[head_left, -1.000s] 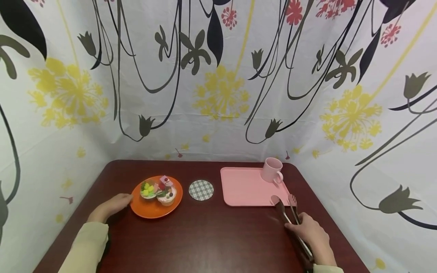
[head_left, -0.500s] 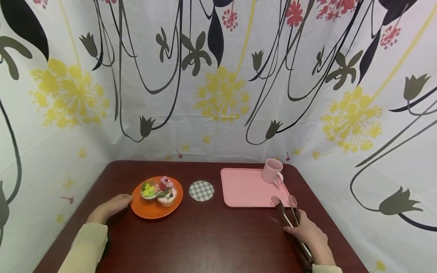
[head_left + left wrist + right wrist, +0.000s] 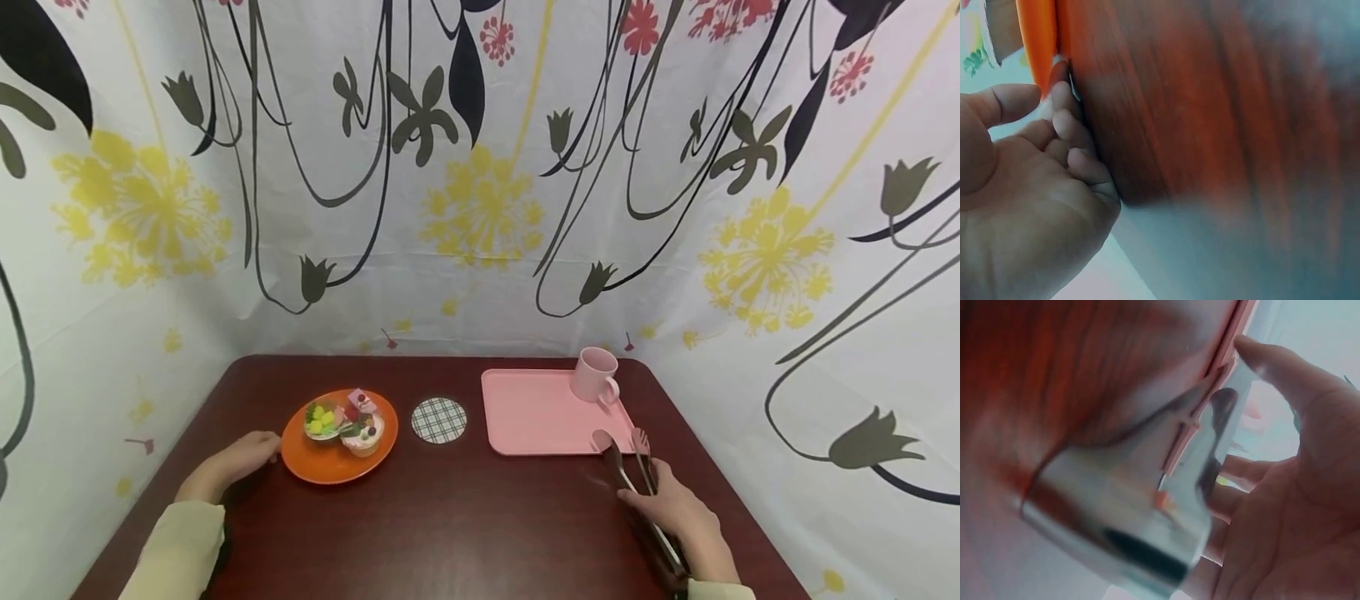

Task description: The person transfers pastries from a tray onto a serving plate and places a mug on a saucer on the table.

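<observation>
My left hand pinches the rim of an orange plate at the table's left. In the left wrist view, the thumb lies against the plate's orange edge. Several small cakes are grouped on the plate, among them a fruit-topped tart, a frosted cupcake and a pink piece. At the right, my right hand grips metal serving tongs. Their spoon-like and fork-like tips stand apart over the near edge of a pink tray. The tongs' wide bend shows close up in the right wrist view.
A pink mug stands on the tray's far right corner. Between plate and tray lies a round checked coaster. The dark wooden table meets a flower-patterned cloth at its back and sides.
The head view has shifted slightly. My left wrist sits a little farther left, fingers still at the plate's rim. Plate, tray and tongs keep their places.
</observation>
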Action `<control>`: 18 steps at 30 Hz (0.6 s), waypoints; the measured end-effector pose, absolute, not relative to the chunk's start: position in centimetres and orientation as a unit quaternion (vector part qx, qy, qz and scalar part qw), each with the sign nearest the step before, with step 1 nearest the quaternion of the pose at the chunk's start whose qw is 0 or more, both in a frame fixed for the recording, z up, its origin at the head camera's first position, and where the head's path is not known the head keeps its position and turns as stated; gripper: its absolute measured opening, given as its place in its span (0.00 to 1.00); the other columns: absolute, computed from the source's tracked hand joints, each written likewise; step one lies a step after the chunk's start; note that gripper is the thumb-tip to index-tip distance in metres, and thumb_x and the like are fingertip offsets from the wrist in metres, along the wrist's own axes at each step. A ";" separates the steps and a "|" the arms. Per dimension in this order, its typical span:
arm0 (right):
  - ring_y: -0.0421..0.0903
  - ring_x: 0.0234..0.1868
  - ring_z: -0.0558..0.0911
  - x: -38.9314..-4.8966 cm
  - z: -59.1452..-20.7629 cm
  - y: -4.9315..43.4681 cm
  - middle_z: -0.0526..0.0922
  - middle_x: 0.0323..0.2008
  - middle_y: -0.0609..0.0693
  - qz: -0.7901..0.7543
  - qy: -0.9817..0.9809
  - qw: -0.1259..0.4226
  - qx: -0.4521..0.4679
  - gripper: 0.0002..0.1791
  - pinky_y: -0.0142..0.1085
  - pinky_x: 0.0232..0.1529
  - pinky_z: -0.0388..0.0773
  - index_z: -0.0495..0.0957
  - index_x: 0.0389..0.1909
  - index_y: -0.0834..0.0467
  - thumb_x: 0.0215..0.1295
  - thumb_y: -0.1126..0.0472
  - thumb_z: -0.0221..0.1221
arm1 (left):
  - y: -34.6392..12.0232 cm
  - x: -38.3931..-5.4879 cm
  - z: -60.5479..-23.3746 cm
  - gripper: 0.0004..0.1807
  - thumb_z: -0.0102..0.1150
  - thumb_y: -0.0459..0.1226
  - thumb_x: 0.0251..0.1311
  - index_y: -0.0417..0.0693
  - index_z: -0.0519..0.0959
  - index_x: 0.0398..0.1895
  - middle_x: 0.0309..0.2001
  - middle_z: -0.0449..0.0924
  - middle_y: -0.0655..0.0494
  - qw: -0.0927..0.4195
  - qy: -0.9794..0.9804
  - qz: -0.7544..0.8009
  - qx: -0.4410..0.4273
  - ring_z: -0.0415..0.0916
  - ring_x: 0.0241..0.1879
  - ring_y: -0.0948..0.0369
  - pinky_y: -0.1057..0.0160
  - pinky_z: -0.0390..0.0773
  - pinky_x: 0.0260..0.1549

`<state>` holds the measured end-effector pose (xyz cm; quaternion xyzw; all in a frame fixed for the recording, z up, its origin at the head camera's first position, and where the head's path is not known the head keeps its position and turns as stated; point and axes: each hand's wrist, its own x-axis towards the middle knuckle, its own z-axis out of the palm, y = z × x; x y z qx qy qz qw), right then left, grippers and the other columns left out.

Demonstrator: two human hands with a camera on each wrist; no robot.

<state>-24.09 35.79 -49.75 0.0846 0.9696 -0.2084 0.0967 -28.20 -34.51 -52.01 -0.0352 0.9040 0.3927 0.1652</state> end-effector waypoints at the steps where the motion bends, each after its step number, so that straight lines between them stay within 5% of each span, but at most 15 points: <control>1: 0.74 0.64 0.79 -24.1 -49.7 35.9 0.71 0.71 0.76 -0.216 0.968 0.099 0.081 0.62 0.73 0.54 0.73 0.50 0.81 0.64 0.66 0.24 0.61 | -34.4 -28.2 -52.0 0.14 0.44 0.42 0.77 0.44 0.72 0.34 0.34 0.71 0.51 0.163 0.905 0.391 -0.035 0.71 0.40 0.54 0.53 0.69 0.43; 9: 0.81 0.79 0.56 -25.5 -49.0 37.5 0.46 0.80 0.83 -0.271 0.957 0.079 0.063 0.65 0.75 0.70 0.64 0.35 0.83 0.73 0.75 0.25 0.51 | -33.5 -28.2 -49.8 0.20 0.42 0.43 0.80 0.32 0.75 0.49 0.42 0.79 0.43 0.185 0.904 0.384 -0.027 0.76 0.42 0.51 0.53 0.77 0.42; 13: 0.79 0.76 0.63 -26.2 -48.6 37.7 0.56 0.77 0.82 -0.258 0.963 0.030 0.076 0.62 0.74 0.67 0.68 0.40 0.84 0.71 0.76 0.24 0.46 | -33.1 -28.3 -47.9 0.27 0.36 0.44 0.82 0.24 0.75 0.54 0.45 0.81 0.32 0.143 0.921 0.360 -0.031 0.80 0.44 0.43 0.46 0.82 0.46; 18: 0.72 0.66 0.77 -26.9 -47.9 37.2 0.71 0.69 0.78 -0.260 0.962 -0.020 0.076 0.57 0.67 0.58 0.77 0.47 0.83 0.69 0.77 0.27 0.49 | -31.6 -28.2 -46.2 0.36 0.37 0.50 0.83 0.22 0.69 0.68 0.65 0.72 0.20 0.077 0.937 0.335 -0.053 0.74 0.61 0.29 0.32 0.77 0.59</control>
